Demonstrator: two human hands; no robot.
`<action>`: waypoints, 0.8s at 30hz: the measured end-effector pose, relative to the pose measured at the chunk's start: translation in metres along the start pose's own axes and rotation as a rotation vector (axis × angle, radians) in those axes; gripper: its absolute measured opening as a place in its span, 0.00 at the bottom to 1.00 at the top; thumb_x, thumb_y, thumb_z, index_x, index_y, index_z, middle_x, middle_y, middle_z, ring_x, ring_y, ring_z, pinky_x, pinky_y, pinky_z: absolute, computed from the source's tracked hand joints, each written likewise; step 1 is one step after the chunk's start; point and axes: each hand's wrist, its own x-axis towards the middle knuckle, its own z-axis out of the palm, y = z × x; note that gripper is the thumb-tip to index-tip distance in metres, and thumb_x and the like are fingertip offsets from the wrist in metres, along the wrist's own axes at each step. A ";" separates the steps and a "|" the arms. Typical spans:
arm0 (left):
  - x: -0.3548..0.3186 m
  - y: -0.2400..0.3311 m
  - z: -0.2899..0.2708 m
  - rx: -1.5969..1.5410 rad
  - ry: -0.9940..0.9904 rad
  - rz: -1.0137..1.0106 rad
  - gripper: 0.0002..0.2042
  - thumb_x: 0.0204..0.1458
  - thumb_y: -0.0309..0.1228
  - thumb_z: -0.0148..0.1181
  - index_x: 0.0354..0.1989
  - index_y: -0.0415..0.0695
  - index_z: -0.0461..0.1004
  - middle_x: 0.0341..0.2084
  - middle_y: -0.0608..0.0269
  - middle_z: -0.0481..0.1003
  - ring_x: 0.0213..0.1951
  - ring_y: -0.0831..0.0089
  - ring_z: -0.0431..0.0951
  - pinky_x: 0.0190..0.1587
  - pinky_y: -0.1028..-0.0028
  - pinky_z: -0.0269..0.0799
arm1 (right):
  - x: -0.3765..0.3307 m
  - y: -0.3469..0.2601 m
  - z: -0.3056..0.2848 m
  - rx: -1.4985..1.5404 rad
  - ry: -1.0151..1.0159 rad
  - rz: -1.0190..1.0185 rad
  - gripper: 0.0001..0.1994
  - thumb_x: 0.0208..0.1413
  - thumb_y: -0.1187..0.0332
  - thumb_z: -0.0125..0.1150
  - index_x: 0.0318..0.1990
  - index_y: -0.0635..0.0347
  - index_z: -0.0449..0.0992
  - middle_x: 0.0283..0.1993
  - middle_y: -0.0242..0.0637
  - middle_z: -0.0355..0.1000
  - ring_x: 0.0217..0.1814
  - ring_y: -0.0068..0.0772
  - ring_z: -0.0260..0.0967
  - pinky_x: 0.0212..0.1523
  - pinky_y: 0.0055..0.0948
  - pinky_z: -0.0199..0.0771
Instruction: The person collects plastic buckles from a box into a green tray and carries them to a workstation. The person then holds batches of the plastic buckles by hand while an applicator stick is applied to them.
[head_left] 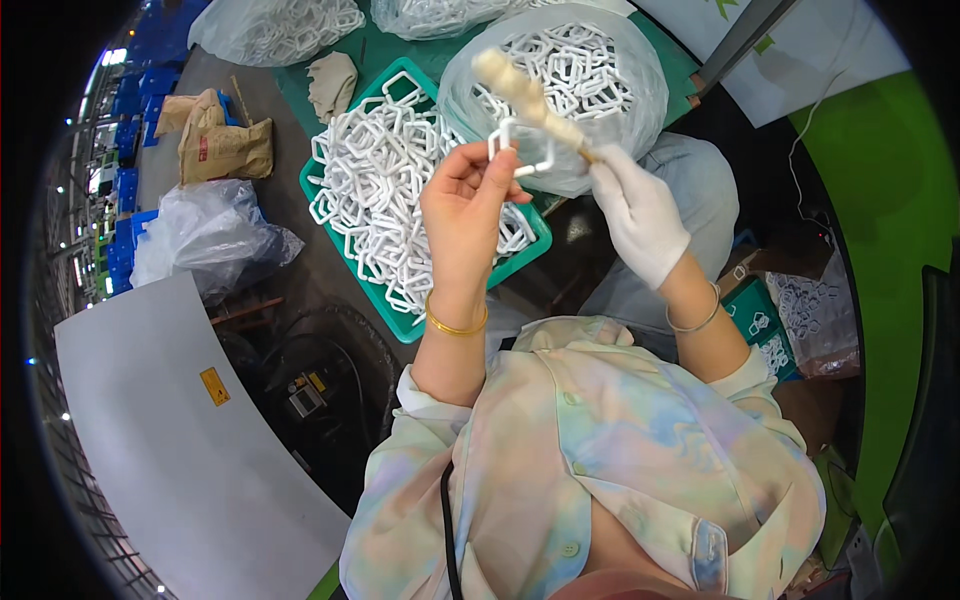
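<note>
My bare left hand (468,205) pinches a white six-sided plastic ring (536,168) between thumb and fingers, above the near part of a green tray (404,326). Many similar white rings (375,175) lie heaped in that tray. In my right hand (640,215), which wears a white glove, is the thin handle of a stick with a lumpy cream-coloured head (525,95). The head points up and left, just beyond the held ring. Behind it, a clear plastic bag (648,95) stands open, full of white rings. Whether the head touches the ring, I cannot tell.
More bags of white rings (290,30) stand at the back, near a crumpled beige cloth (332,85). Brown paper sacks (225,145) and a crumpled clear bag (215,230) lie at left. A grey panel (180,430) curves nearby. Right of me are a box (760,305) and bagged parts (815,315).
</note>
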 end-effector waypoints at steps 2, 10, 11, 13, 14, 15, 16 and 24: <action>0.002 -0.001 -0.003 -0.059 0.100 0.074 0.07 0.58 0.26 0.60 0.40 0.34 0.74 0.29 0.64 0.76 0.26 0.84 0.73 0.30 0.80 0.75 | -0.007 0.010 -0.004 -0.287 -0.042 -0.002 0.12 0.66 0.64 0.47 0.47 0.62 0.70 0.28 0.42 0.66 0.28 0.33 0.65 0.34 0.29 0.67; 0.010 -0.019 -0.019 -0.869 -0.134 -0.460 0.12 0.62 0.28 0.53 0.53 0.40 0.70 0.36 0.62 0.74 0.30 0.80 0.71 0.32 0.83 0.74 | -0.015 -0.001 0.000 -0.202 0.009 -0.154 0.09 0.64 0.61 0.49 0.41 0.55 0.71 0.33 0.49 0.72 0.39 0.57 0.71 0.36 0.46 0.69; 0.010 -0.021 -0.020 -1.047 -0.246 -0.575 0.14 0.63 0.28 0.50 0.55 0.38 0.66 0.36 0.61 0.70 0.31 0.80 0.68 0.32 0.84 0.72 | -0.010 0.000 -0.001 -0.272 0.035 -0.080 0.09 0.64 0.61 0.49 0.41 0.55 0.71 0.34 0.48 0.72 0.38 0.57 0.71 0.36 0.46 0.69; 0.009 -0.022 -0.017 -1.169 -0.320 -0.658 0.13 0.63 0.28 0.49 0.54 0.37 0.66 0.35 0.61 0.68 0.30 0.80 0.67 0.31 0.84 0.71 | -0.007 -0.003 -0.004 -0.340 0.067 -0.006 0.09 0.63 0.61 0.50 0.41 0.54 0.71 0.35 0.48 0.73 0.38 0.56 0.71 0.35 0.45 0.70; 0.009 -0.021 -0.015 -1.294 -0.387 -0.742 0.13 0.64 0.28 0.48 0.54 0.36 0.65 0.34 0.62 0.67 0.30 0.80 0.66 0.31 0.84 0.70 | -0.006 -0.007 -0.005 -0.318 0.050 -0.029 0.09 0.63 0.62 0.50 0.42 0.56 0.72 0.34 0.48 0.73 0.38 0.56 0.71 0.35 0.43 0.70; 0.008 -0.020 -0.014 -1.346 -0.389 -0.788 0.13 0.64 0.28 0.47 0.53 0.34 0.64 0.32 0.62 0.64 0.29 0.80 0.65 0.29 0.83 0.68 | -0.006 -0.011 -0.006 -0.295 0.034 -0.051 0.09 0.64 0.64 0.50 0.42 0.57 0.72 0.33 0.49 0.72 0.37 0.56 0.71 0.35 0.41 0.70; 0.008 -0.022 -0.015 -1.343 -0.390 -0.792 0.13 0.64 0.28 0.47 0.53 0.34 0.64 0.32 0.62 0.64 0.29 0.80 0.65 0.29 0.83 0.68 | -0.005 -0.013 -0.006 -0.273 0.017 -0.074 0.09 0.64 0.65 0.50 0.43 0.58 0.72 0.32 0.50 0.72 0.37 0.56 0.71 0.35 0.39 0.70; 0.011 -0.014 -0.014 -1.555 -0.514 -0.879 0.13 0.66 0.29 0.42 0.52 0.32 0.64 0.29 0.64 0.62 0.26 0.79 0.62 0.25 0.81 0.65 | 0.005 -0.015 -0.015 -0.362 0.039 -0.079 0.09 0.63 0.63 0.50 0.40 0.56 0.72 0.33 0.50 0.71 0.36 0.56 0.69 0.34 0.43 0.68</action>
